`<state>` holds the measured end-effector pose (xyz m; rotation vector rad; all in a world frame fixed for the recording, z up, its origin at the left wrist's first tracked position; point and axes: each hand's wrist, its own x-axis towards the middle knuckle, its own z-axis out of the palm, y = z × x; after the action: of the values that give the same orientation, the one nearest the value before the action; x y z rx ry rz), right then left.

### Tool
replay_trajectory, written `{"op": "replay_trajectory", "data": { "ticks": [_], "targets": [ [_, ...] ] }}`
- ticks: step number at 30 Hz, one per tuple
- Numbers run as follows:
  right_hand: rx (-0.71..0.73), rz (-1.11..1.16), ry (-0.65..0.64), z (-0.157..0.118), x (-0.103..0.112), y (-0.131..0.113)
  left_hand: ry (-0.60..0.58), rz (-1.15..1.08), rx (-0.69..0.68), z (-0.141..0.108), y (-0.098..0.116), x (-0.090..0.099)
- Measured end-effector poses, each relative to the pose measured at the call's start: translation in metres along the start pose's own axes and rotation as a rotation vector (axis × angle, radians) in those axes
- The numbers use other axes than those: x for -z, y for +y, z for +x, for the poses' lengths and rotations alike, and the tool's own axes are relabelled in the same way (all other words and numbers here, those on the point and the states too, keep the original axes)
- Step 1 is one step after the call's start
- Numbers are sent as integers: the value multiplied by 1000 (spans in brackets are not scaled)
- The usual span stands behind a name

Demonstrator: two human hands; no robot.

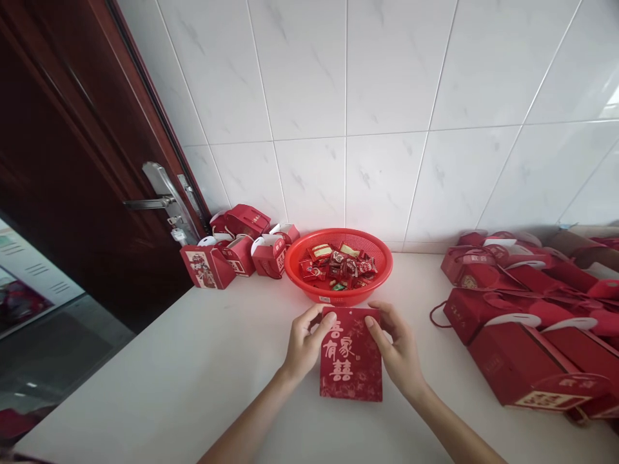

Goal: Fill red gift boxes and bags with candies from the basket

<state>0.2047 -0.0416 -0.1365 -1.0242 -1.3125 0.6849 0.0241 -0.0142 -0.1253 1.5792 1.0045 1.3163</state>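
Observation:
A flat red card-like piece [351,361] with pale pink Chinese characters stands out over the white table, its upper corners pinched between thumbs and fingers. My left hand [305,339] grips its upper left corner, and my right hand [397,348] grips the upper right one. Just beyond the piece sits a red plastic basket [338,296] holding several wrapped candies [341,265]. Whether the red piece is a folded box or a single sheet, I cannot tell.
Several small red boxes [207,267] stand at the back left near a dark door [72,129] with a metal handle [149,203]. Many larger red boxes [527,361] fill the table's right side. A white tiled wall [309,71] rises behind the table [193,380].

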Motion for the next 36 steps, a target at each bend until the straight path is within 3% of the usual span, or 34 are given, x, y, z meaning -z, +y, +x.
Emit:
{"op": "replay_trajectory", "data": {
  "ticks": [6,20,29,36],
  "targets": [
    [-23,43,-67,1,3,-3,-32,-115,48,4,0,1],
    [-29,52,-64,0,4,-7,-89,-236,73,4,-10,5],
    [-25,62,-59,2,4,-7,-68,-181,58,4,-10,6],
    [-67,86,-73,0,5,-6,16,4,3,2,-2,3]
  ]
}}
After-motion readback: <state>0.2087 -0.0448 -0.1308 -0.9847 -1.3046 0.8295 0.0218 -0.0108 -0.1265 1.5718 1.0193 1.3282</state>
